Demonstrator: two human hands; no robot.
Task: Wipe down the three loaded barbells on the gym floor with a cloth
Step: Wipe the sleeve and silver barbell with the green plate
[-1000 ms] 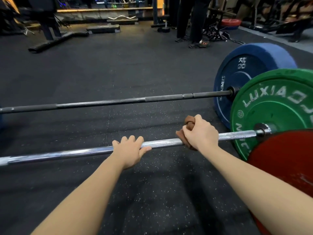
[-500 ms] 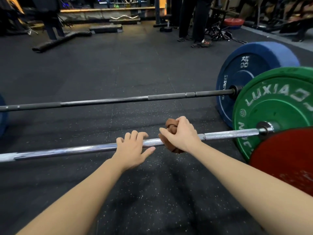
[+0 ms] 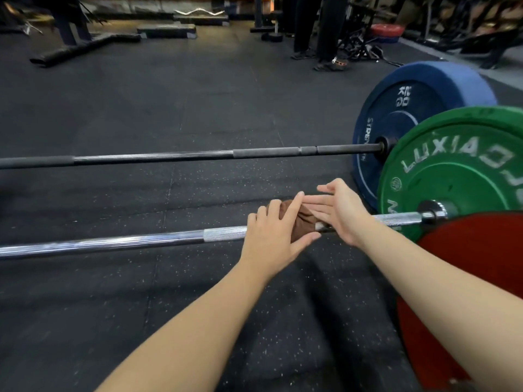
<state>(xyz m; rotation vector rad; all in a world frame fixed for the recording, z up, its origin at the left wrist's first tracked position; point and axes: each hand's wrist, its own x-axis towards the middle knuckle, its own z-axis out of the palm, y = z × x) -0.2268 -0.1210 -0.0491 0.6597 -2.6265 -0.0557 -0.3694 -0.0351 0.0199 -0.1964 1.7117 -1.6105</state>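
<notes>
Red rubber of the nearest plate (image 3: 467,278) filled the lower right corner, partly hidden by the right forearm. Just beyond lay the chrome barbell (image 3: 113,242), with a green plate (image 3: 458,171) at its right end. The brown cloth (image 3: 302,227) sat bunched on this bar's shaft, left of the green plate. The left hand (image 3: 271,236) lay over cloth and bar, fingers nearly straight, thumb spread, clasping nothing. The right hand (image 3: 339,213) was likewise spread, its straight fingertips touching the cloth beside the left forefinger. Farther off, a black barbell (image 3: 169,158) lay parallel on the speckled floor (image 3: 141,108), its blue plate (image 3: 410,123) partly covered by the green one. At the far edge stood a person's legs (image 3: 325,29), with a small red plate (image 3: 387,31) to their right.
</notes>
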